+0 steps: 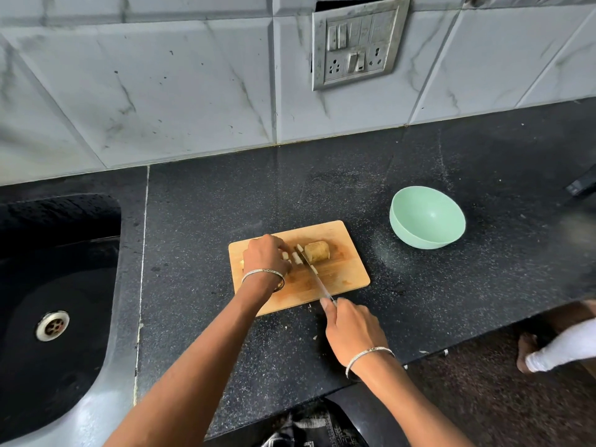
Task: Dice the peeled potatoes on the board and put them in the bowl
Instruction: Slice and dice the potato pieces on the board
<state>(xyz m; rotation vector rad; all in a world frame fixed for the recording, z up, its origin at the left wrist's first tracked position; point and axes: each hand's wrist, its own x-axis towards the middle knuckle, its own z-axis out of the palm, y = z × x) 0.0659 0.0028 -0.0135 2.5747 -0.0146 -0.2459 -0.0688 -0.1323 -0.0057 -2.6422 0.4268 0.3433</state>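
A wooden cutting board (342, 279) lies on the black counter. On it sits a peeled potato chunk (317, 251) at the right, with cut potato strips (296, 257) beside it. My left hand (266, 258) curls over the strips and holds them down. My right hand (350, 327) grips the handle of a knife (314, 275), its blade lying across the board between the strips and the chunk. A mint green bowl (427, 217) stands to the right of the board with nothing visible inside.
A black sink (54, 304) with a metal drain is at the left. A switchboard (358, 43) is set in the tiled wall behind. A dark object (582, 185) lies at the counter's far right. Another person's foot (529, 351) shows on the floor at right.
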